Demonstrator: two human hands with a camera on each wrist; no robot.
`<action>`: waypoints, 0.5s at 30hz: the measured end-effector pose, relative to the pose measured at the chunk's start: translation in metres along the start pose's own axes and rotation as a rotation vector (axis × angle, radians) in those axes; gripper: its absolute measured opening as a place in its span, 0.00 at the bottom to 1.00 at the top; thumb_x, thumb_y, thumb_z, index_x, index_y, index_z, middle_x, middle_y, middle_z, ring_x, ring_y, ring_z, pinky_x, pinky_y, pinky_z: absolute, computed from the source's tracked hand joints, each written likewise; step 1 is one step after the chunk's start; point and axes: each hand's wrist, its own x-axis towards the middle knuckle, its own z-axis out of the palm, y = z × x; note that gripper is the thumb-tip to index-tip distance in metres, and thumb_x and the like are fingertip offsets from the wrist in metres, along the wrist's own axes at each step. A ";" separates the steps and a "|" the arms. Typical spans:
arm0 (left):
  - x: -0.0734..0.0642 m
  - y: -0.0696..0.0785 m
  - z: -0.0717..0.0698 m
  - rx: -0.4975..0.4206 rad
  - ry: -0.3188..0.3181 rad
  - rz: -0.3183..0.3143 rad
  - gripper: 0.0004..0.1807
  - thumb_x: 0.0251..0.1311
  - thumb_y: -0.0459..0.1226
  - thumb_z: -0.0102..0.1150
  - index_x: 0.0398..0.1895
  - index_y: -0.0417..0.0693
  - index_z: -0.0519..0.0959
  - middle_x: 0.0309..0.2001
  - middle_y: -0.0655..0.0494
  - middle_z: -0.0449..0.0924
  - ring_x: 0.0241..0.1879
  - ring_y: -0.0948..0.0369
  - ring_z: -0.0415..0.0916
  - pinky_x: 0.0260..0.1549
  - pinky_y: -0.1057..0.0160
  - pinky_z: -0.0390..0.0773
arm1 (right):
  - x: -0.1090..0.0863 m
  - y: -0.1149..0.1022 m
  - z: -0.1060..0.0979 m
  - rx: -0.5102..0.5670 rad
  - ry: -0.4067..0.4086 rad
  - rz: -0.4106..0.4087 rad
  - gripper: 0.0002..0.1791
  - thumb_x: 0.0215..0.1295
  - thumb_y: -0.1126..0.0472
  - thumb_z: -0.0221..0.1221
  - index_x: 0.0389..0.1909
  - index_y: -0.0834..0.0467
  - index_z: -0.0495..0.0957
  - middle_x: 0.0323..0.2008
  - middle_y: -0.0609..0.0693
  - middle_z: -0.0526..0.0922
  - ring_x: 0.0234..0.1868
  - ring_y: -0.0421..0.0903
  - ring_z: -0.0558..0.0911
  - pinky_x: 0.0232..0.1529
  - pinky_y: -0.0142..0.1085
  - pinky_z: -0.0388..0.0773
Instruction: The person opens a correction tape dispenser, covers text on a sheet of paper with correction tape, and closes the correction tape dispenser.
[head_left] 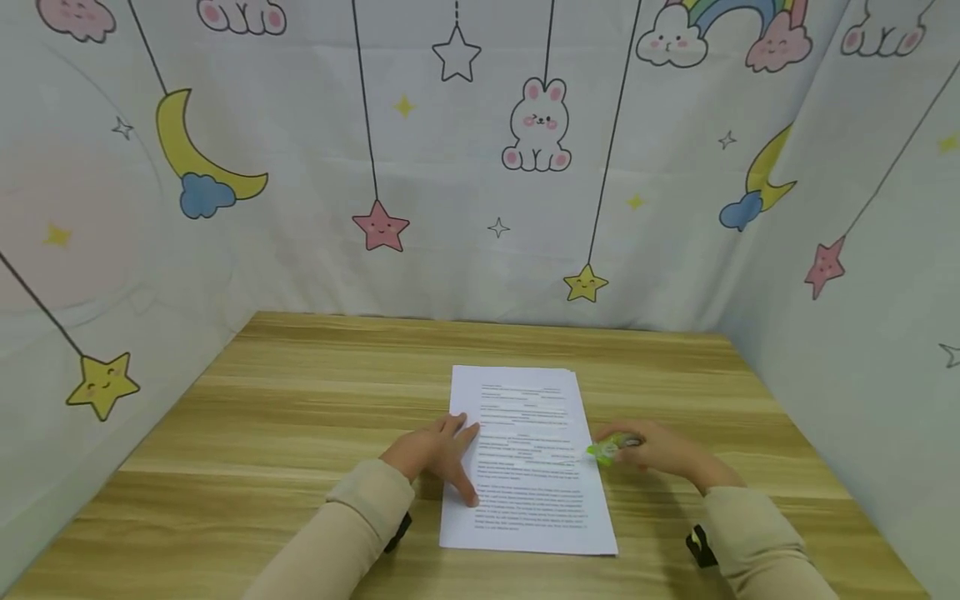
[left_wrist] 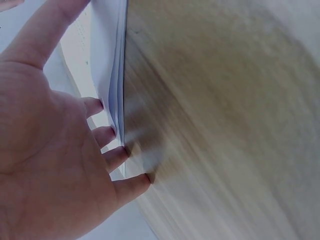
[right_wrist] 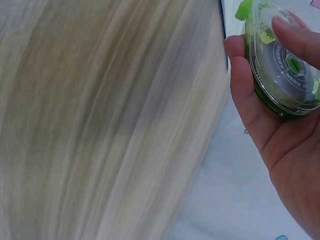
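A stack of printed paper sheets point(head_left: 528, 508) lies on the wooden table, its short lines of text broken by white gaps in the upper half. My left hand point(head_left: 441, 457) rests on the stack's left edge with the fingers spread; in the left wrist view, several layered sheets point(left_wrist: 107, 50) show beside the fingertips point(left_wrist: 137, 186). At the stack's right edge, my right hand point(head_left: 663, 450) holds a green, clear-cased correction tape point(right_wrist: 282, 62) between thumb and fingers. In the head view the tip of the correction tape point(head_left: 604, 451) points left at the paper; whether it touches cannot be told.
The wooden tabletop point(head_left: 315, 375) spreads around the paper on all sides. White cloth point(head_left: 465, 275) printed with stars, moons and rabbits hangs behind the table and along both sides. A black strap piece point(head_left: 701, 546) shows below the right sleeve.
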 end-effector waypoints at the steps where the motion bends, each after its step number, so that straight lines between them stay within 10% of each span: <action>1: 0.000 0.000 0.000 -0.003 -0.001 -0.002 0.61 0.33 0.60 0.70 0.72 0.57 0.49 0.73 0.53 0.41 0.72 0.53 0.40 0.65 0.46 0.55 | 0.000 -0.003 0.000 -0.028 0.013 0.005 0.20 0.61 0.59 0.55 0.56 0.52 0.73 0.48 0.56 0.76 0.23 0.39 0.71 0.26 0.34 0.71; 6: -0.003 0.001 -0.002 -0.012 -0.003 0.003 0.59 0.34 0.60 0.70 0.71 0.58 0.50 0.73 0.52 0.41 0.72 0.52 0.39 0.64 0.43 0.54 | 0.006 -0.022 0.010 -0.190 0.092 0.007 0.20 0.58 0.56 0.60 0.52 0.44 0.73 0.56 0.54 0.75 0.43 0.45 0.75 0.40 0.43 0.72; 15: -0.019 0.008 -0.009 -0.028 -0.018 0.031 0.55 0.39 0.58 0.69 0.71 0.57 0.52 0.74 0.50 0.37 0.73 0.49 0.34 0.67 0.44 0.47 | 0.024 -0.049 0.038 -0.349 0.142 -0.150 0.15 0.55 0.60 0.62 0.45 0.47 0.76 0.46 0.49 0.79 0.41 0.43 0.75 0.40 0.41 0.73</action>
